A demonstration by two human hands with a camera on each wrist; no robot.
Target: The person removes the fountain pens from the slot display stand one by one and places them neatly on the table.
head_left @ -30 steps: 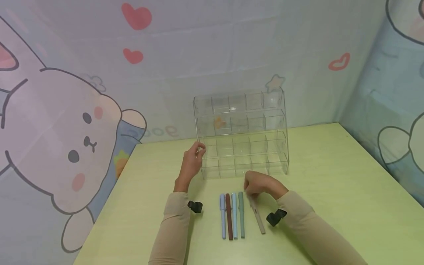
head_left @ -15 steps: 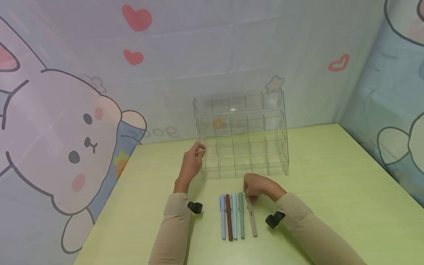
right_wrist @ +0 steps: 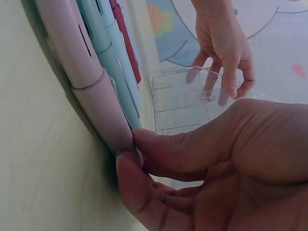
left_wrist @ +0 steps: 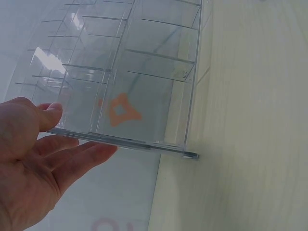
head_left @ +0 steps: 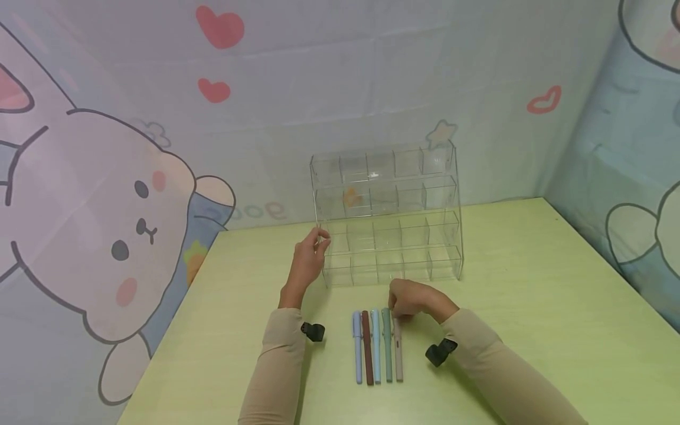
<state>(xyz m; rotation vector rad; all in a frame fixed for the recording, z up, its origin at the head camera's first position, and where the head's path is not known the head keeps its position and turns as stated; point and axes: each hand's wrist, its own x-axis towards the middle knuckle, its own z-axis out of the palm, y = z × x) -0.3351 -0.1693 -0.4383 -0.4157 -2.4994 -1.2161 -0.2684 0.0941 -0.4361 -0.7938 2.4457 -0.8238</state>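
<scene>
A clear acrylic rack (head_left: 363,276) with several tiers of divided compartments stands upright at the back of the table. My left hand (head_left: 308,258) pinches the edge of its left side panel, thumb inside and fingers outside in the left wrist view. In front of the rack, my right hand (head_left: 418,298) pinches the cap end of a pinkish-beige pen (head_left: 399,354) between thumb and finger. That pen lies on the table beside a green pen (head_left: 388,348), roughly parallel to it. Left of these lie a light blue pen (head_left: 376,348), a dark red pen (head_left: 368,354) and a lavender pen (head_left: 358,354).
The pale yellow-green table (head_left: 531,330) extends on both sides of the rack. A printed cloth backdrop (head_left: 372,77) hangs close behind the rack, and another cloth side borders the table at right. Small black cameras sit on both wrists.
The pinkish-beige pen has swung from a slant to nearly straight and moved left, close beside the green pen, with my right hand on its end. My left hand stays on the rack.
</scene>
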